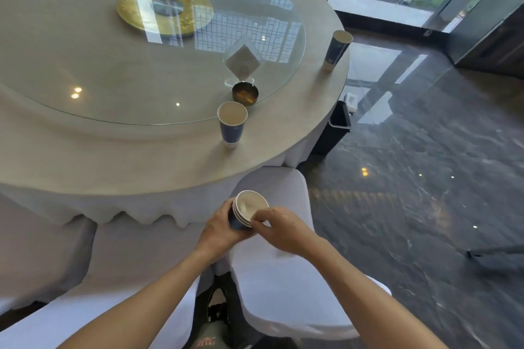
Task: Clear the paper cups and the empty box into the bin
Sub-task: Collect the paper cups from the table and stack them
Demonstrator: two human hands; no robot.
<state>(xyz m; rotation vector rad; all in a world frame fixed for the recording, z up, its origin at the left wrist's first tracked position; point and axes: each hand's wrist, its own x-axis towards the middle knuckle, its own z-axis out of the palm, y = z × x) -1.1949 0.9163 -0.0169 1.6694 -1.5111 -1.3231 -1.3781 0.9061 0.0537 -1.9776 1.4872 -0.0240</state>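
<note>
cups nested in a stack (246, 211) are held over a white-covered chair (286, 278), the left hand (219, 231) wrapped closed around the stack's side and the right hand (279, 225) pinched with its fingertips (256, 219) on the rims. two more cups are left standing on the table (141, 161): a near cup (232, 123) beside a brass bowl (245, 92), a far cup (337, 48) at the table's edge. a dark bin (336, 129) is seen on the floor just beyond the table

The nested paper cups (249, 208) look matt, as do both standing cups (232, 124) (337, 48). The turntable (113, 73) is glossy glass, the ashtray (245, 93) shiny metal, the tablecloth (141, 167) smooth cloth, the floor (425, 164) polished stone.
</note>
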